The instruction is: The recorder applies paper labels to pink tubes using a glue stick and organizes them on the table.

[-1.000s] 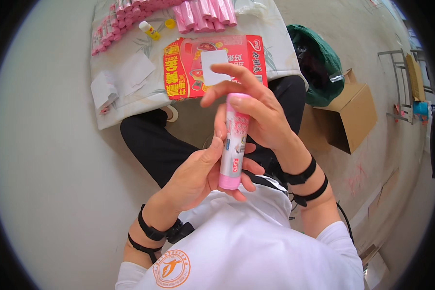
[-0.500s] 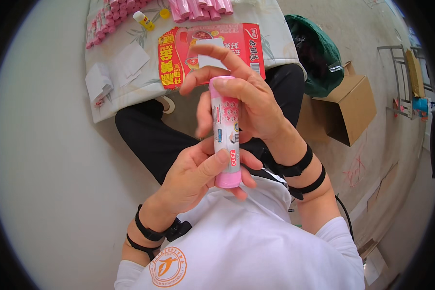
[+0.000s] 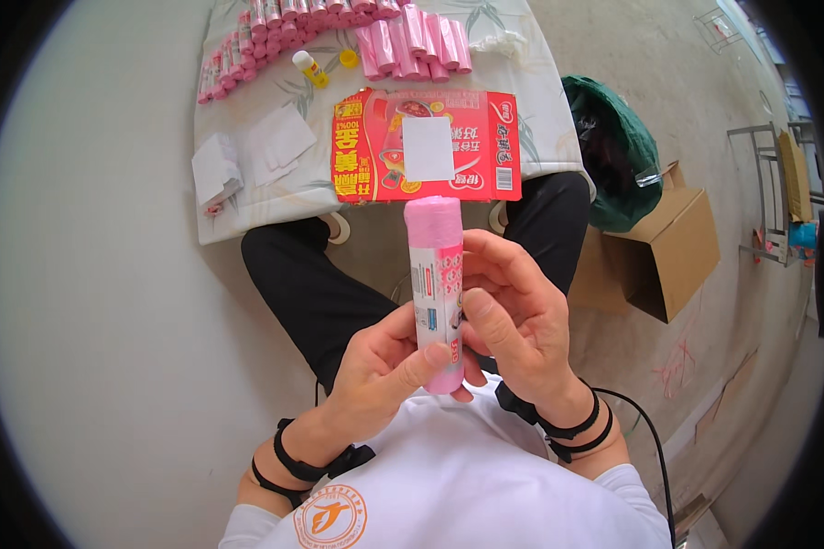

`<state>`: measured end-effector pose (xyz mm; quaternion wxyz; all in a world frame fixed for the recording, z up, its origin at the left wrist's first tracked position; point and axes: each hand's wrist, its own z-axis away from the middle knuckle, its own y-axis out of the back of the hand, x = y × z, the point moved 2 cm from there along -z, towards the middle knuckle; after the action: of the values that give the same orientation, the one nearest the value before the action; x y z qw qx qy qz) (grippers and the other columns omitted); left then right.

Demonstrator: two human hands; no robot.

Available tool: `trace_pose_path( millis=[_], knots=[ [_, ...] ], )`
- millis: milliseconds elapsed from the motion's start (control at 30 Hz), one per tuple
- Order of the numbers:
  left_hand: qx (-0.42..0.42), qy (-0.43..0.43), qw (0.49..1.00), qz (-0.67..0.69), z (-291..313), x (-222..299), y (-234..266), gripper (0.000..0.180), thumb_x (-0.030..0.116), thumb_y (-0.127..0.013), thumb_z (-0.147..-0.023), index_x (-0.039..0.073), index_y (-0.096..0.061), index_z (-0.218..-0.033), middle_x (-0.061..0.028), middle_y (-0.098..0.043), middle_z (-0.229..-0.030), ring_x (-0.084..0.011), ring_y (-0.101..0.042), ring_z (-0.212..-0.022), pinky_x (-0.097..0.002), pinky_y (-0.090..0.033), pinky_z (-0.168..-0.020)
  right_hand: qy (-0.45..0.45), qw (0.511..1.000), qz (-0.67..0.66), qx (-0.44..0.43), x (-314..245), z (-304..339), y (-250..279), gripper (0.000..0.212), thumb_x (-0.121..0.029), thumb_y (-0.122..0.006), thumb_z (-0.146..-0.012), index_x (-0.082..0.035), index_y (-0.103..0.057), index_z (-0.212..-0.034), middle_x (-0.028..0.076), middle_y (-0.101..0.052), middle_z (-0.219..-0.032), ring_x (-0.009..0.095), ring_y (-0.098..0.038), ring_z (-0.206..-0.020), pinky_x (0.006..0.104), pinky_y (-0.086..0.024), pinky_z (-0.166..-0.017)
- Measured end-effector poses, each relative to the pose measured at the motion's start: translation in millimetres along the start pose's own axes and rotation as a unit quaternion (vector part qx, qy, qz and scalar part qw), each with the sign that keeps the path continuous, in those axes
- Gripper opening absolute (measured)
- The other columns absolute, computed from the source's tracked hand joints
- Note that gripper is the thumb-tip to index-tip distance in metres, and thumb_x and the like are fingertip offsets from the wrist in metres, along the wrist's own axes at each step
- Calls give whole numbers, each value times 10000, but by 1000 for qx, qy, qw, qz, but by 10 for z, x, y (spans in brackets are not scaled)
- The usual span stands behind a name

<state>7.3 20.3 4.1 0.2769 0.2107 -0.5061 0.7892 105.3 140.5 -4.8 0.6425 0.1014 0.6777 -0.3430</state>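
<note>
Pink cylindrical roll of thin plastic bags w/ a printed paper band (image 3: pixel 435 288) is standing near-upright between both hands above the lap, long axis running away from the person toward the flattened red cardboard box (image 3: pixel 428 146) on the pale floral cloth (image 3: pixel 247 215); the left hand (image 3: pixel 380 366) is cupping the lower end, thumb pressing across the band, while the right hand (image 3: pixel 517 316) is wrapping the mid-section from the right, fingers curled round it, so both sit equally close. Vs. the frame 0.5 s earlier, the roll is now sitting straighter and the right-hand fingers, then spread near its top, are closing lower down around the band.
</note>
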Motion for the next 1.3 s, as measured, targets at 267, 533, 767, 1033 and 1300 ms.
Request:
trace_pose_path(
  millis=[267, 533, 767, 1033, 1300],
  knots=[
    [3, 34, 999, -14, 38, -25, 22, 436, 164, -565, -942, -37, -425, -1303, -123, -589, -1084, -179, -624, -931, -300, -550, -736, 7, 998, 37, 51, -66, -34, -2, 601, -42, -697, -788, 23, -415, -1315, 138, -625, -1025, 173, -636, -934, 301, -511, -846],
    [23, 75, 996, -37, 12, -122, 87, 438, 168, -559, -945, -10, -425, -1322, -82, -598, -1036, -159, -616, -930, -281, -549, -697, -27, 993, 82, 85, 7, -19, -21, 633, -35, -711, -745, 4, -425, -1308, 120, -629, -959, 155, -642, -853, 285, -522, -776],
    [17, 61, 997, -33, -28, -133, 81, 435, 172, -539, -955, -23, -417, -1324, -86, -597, -1037, -160, -616, -930, -280, -551, -686, -21, 989, 101, 102, 19, -37, -14, 647, -32, -706, -734, 3, -417, -1312, 126, -636, -928, 163, -656, -807, 281, -526, -751],
    [31, 20, 997, -63, -3, -98, 143, 454, 279, -461, -991, -36, -428, -1318, -125, -604, -1065, -116, -587, -750, -227, -487, -583, 234, 908, 346, 22, -90, -190, 139, 396, 44, -664, -740, -47, -639, -1124, 196, -538, -1220, 277, -559, -1028, 349, -523, -762],
    [80, 4, 992, -98, 10, 40, 181, 516, 343, -285, -1033, -11, -355, -1402, -141, -630, -943, -65, -474, -544, -202, -394, -498, 277, 847, 441, -106, -174, -264, 348, 304, 31, -741, -651, -3, -675, -946, 199, -626, -1109, 270, -635, -869, 316, -525, -746]
  ],
)
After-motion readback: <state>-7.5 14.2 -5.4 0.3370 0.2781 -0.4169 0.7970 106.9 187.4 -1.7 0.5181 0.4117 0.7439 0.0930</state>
